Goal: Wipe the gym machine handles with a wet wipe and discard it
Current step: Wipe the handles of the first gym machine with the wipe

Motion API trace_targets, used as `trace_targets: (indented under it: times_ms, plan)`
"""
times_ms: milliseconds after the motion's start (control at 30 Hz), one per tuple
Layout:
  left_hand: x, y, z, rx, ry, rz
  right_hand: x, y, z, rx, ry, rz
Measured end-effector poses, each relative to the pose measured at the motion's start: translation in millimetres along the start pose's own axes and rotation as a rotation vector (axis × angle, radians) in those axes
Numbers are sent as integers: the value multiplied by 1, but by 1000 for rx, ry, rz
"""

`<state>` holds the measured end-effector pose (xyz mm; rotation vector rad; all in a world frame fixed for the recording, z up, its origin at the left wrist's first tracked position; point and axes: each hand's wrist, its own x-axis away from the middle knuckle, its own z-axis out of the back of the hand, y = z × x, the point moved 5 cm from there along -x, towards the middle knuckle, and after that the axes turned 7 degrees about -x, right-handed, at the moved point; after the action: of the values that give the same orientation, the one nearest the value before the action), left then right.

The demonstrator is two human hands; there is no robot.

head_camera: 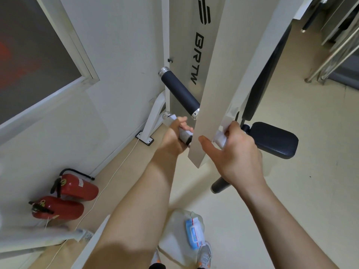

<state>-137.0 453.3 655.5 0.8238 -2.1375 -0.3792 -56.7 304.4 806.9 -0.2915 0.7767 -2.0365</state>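
My left hand (173, 135) is closed around the lower left handle of the white gym machine, with a white wet wipe (185, 135) wrapped between palm and grip. The handle's chrome end cap (166, 115) sticks out past my fingers. Above it a second dark foam handle (179, 90) is bare. My right hand (238, 152) holds the machine's flat white arm (219, 74), thumb on its face and fingers curled over its right edge. Another dark handle (219, 185) pokes out below my right wrist.
A black seat pad (274, 139) and back pad are on the right. A blue wet wipe pack (194, 232) lies on a clear plastic bag (174, 243) by my feet. Two red fire extinguishers (64, 199) and a white cable lie along the wall, left.
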Motion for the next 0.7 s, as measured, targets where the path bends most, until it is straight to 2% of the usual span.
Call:
trace_targets:
  times_ms: [200, 267, 367, 400, 467, 533, 600, 700]
  plan:
    - [-3, 26, 9, 270, -89, -135, 6, -3, -6, -8, 26, 23]
    - [-3, 23, 5, 179, -19, -110, 7, -3, -6, 1, 39, 25]
    - [0, 7, 5, -249, 260, -37, 6, 0, -2, 18, 32, 12]
    - [4, 1, 2, -360, 295, -9, 6, 1, -1, 19, 30, 8]
    - [13, -14, -7, -422, 237, 69, 7, 2, 1, 16, 27, 6]
    - [13, -12, -9, -330, 218, 78, 7, 2, 1, 5, 25, 4]
    - [2, 10, 0, -192, 247, -5, 7, 1, 0, -2, 17, 9]
    - [-11, 35, 10, -22, 160, -104, 7, -2, -2, -21, 16, 18]
